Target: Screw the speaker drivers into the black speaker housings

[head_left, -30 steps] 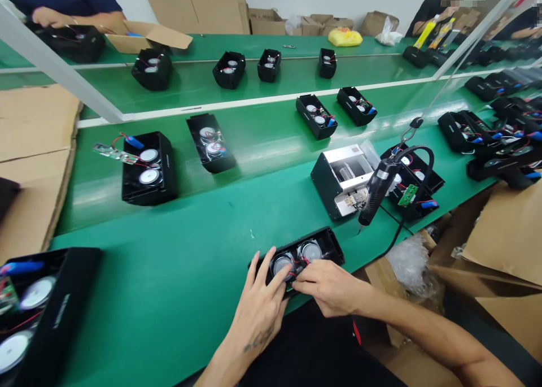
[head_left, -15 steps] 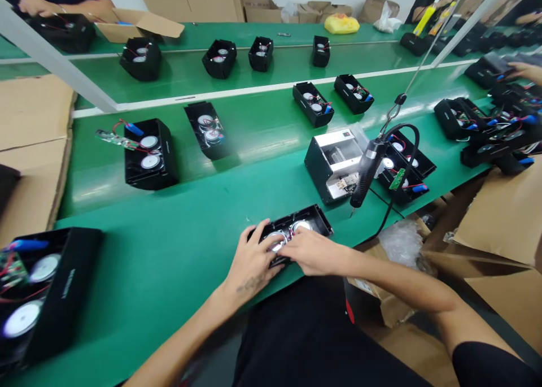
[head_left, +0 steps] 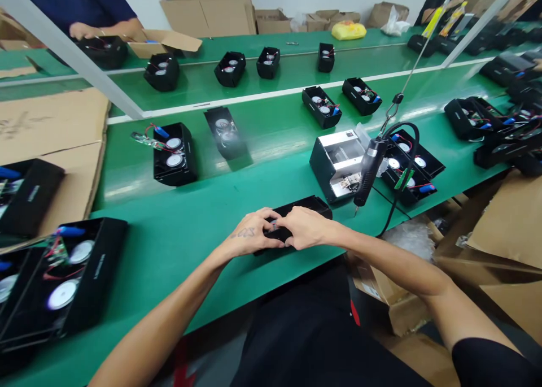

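A black speaker housing (head_left: 322,207) lies on the green bench in front of me, its far right end showing past my hands. My left hand (head_left: 253,232) grips the housing's left part, with the thumb at the near wall and curled fingers reaching inside. Close beside it, my right hand (head_left: 308,227) is closed over the middle of the same housing, fingers bent into it and thumb near the left one. Both hands cover most of the inside, so what the fingertips press or pinch there is hidden.
An electric screwdriver (head_left: 369,172) hangs from a cable beside a screw feeder (head_left: 335,164). Open housings with wired speakers stand at the left (head_left: 99,268), on the belt (head_left: 186,149) and at the right (head_left: 417,175). Cardboard boxes (head_left: 503,229) stand below right. Co-workers sit across.
My fingers, earlier spread on a round speaker and pinching near the wires, are now curled in over the housing with the thumbs close together. The round speakers inside are now hidden. The view has shifted.
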Motion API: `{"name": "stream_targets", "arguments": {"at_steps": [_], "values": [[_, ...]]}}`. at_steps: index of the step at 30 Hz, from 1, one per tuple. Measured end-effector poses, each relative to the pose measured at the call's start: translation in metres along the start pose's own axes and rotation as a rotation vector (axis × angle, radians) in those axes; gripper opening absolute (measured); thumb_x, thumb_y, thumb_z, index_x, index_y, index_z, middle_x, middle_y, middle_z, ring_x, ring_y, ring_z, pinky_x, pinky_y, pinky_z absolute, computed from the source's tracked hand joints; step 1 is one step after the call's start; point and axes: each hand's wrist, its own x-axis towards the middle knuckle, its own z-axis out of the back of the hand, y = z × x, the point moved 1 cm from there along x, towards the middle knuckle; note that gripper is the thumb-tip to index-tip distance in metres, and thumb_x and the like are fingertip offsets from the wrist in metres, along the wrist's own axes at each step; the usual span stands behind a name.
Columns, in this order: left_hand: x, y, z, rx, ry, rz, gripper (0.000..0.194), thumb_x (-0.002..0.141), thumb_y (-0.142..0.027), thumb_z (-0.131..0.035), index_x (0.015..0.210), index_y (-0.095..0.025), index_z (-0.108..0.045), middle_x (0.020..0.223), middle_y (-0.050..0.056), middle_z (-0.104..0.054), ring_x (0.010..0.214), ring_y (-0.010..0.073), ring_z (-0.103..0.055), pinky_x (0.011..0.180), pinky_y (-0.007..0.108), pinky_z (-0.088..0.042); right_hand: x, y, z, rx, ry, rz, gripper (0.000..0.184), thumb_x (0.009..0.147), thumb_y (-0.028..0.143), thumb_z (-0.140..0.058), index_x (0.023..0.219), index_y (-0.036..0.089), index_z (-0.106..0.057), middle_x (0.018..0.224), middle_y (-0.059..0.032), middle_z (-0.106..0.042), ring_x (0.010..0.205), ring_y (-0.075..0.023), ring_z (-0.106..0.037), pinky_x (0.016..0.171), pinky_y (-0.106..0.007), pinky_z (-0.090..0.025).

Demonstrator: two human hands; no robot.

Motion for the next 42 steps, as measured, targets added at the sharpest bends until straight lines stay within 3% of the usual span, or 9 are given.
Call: {"name": "stream_targets", "arguments": {"at_steps": [8, 14, 17, 20, 22, 27, 30, 34, 42], "values": [[0.001, 0.003, 0.000, -0.009, 0.003, -0.029, 0.034, 0.087, -0.058, -0.082, 0.076, -0.025, -0.082, 0.129, 0.001, -0.077, 0.107, 0.0210, -0.073, 0.093, 0.035, -0.056, 0.003, 0.000, -0.013, -0.090, -0.115, 0.014, 0.038, 0.090, 0.031, -0.076, 0.127, 0.023, -0.081, 0.089, -0.0083, -0.084, 0.088, -0.0321, -0.080, 0.073, -0.036, -0.049], [-0.018, -0.005, -0.021, 0.129, -0.068, -0.099, 0.013, 0.088, -0.044, -0.084, 0.095, -0.033, -0.087, 0.129, 0.003, -0.078, 0.150, 0.0380, -0.051, 0.121, 0.059, -0.042, -0.025, 0.007, -0.021, -0.087, -0.151, 0.138, 0.034, 0.097, 0.022, -0.072, 0.130, 0.015, -0.075, 0.107, -0.0142, -0.085, 0.093, -0.0293, -0.079, 0.087, -0.043, -0.055], [-0.035, -0.011, -0.046, 0.312, -0.207, -0.171, 0.006, 0.091, -0.037, -0.083, 0.090, -0.031, -0.085, 0.130, 0.003, -0.079, 0.154, 0.0403, -0.048, 0.119, 0.062, -0.040, -0.064, -0.005, -0.021, 0.128, -0.648, 0.183, 0.032, 0.100, 0.018, -0.068, 0.132, 0.021, -0.070, 0.118, -0.0110, -0.082, 0.108, -0.0262, -0.076, 0.099, -0.044, -0.058], [-0.049, -0.014, -0.070, 0.451, -0.333, -0.223, 0.010, 0.086, -0.034, -0.086, 0.086, -0.026, -0.081, 0.128, 0.004, -0.080, 0.155, 0.0430, -0.047, 0.121, 0.062, -0.038, -0.101, -0.040, -0.020, 0.200, -1.356, -0.254, 0.028, 0.101, 0.025, -0.069, 0.129, 0.024, -0.067, 0.121, -0.0121, -0.074, 0.115, -0.0295, -0.071, 0.100, -0.048, -0.060], [-0.053, -0.015, -0.078, 0.496, -0.380, -0.235, 0.016, 0.081, -0.034, -0.090, 0.087, -0.025, -0.079, 0.128, 0.004, -0.080, 0.155, 0.0445, -0.047, 0.123, 0.063, -0.036, -0.112, -0.070, -0.020, 0.179, -1.527, -0.567, 0.040, 0.099, 0.034, -0.073, 0.135, 0.020, -0.063, 0.129, -0.0171, -0.069, 0.120, -0.0333, -0.068, 0.101, -0.053, -0.059], [-0.053, -0.012, -0.079, 0.499, -0.414, -0.244, 0.016, 0.081, -0.034, -0.089, 0.088, -0.027, -0.077, 0.126, 0.002, -0.082, 0.151, 0.0438, -0.053, 0.122, 0.061, -0.038, -0.108, -0.120, -0.026, 0.465, -1.374, -0.657, 0.049, 0.092, 0.043, -0.078, 0.132, 0.016, -0.067, 0.121, -0.0149, -0.077, 0.108, -0.0300, -0.074, 0.101, -0.051, -0.061], [-0.053, -0.009, -0.080, 0.462, -0.444, -0.238, 0.013, 0.083, -0.034, -0.086, 0.089, -0.027, -0.076, 0.126, 0.000, -0.082, 0.150, 0.0431, -0.054, 0.121, 0.060, -0.039, -0.105, -0.119, -0.035, 0.603, -1.438, -0.530, 0.041, 0.078, 0.038, -0.088, 0.111, 0.020, -0.070, 0.097, -0.0042, -0.077, 0.087, -0.0227, -0.072, 0.085, -0.040, -0.063], [-0.052, -0.002, -0.085, 0.393, -0.504, -0.244, 0.008, 0.087, -0.034, -0.080, 0.086, -0.028, -0.075, 0.125, -0.001, -0.083, 0.152, 0.0411, -0.053, 0.122, 0.060, -0.037, -0.104, -0.111, -0.037, 0.883, -1.473, -0.366, 0.024, 0.088, 0.038, -0.076, 0.099, 0.022, -0.061, 0.061, 0.0086, -0.059, 0.048, -0.0133, -0.055, 0.053, -0.030, -0.051], [-0.039, -0.005, -0.081, 0.317, -0.572, -0.241, 0.009, 0.093, -0.032, -0.071, 0.085, -0.030, -0.075, 0.117, -0.004, -0.085, 0.146, 0.0375, -0.057, 0.118, 0.057, -0.038, -0.090, -0.115, 0.031, 0.822, -1.745, -0.217, 0.037, 0.095, 0.039, -0.075, 0.116, 0.028, -0.047, 0.057, 0.0147, -0.056, 0.041, -0.0124, -0.052, 0.053, -0.030, -0.049]]}}
